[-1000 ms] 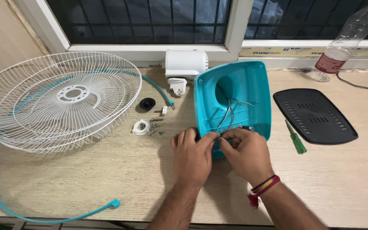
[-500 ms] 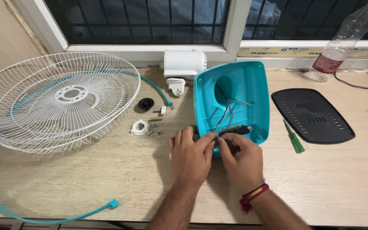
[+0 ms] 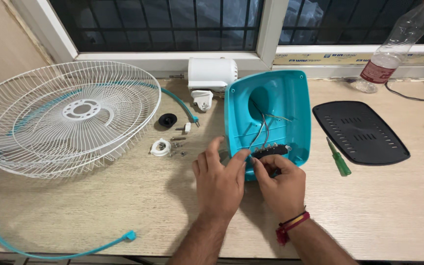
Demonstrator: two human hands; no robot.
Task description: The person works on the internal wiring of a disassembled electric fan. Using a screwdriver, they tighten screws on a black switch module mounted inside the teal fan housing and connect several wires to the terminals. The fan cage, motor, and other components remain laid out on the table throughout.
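- Teal base shell (image 3: 280, 105): lies hollow side up on the bench (image 3: 393, 216), directly beyond both hands; its near edge touches the fingertips.
- Left hand (image 3: 219, 184): fingers loosely spread, tips resting on the shell's near left rim; nothing enclosed.
- Right hand (image 3: 280, 184): fingers curled narrow, pinching at the black switch strip (image 3: 270, 150) inside the near wall.
- Handling, judged: thin moulded plastic, light, stiff, smooth; likely to slide on the bench. Steady it by the rim.
- Thin wires (image 3: 261, 125) run up from the strip; fragile, avoid pulling.
- Green screwdriver (image 3: 338, 157) lies just right of the right hand.
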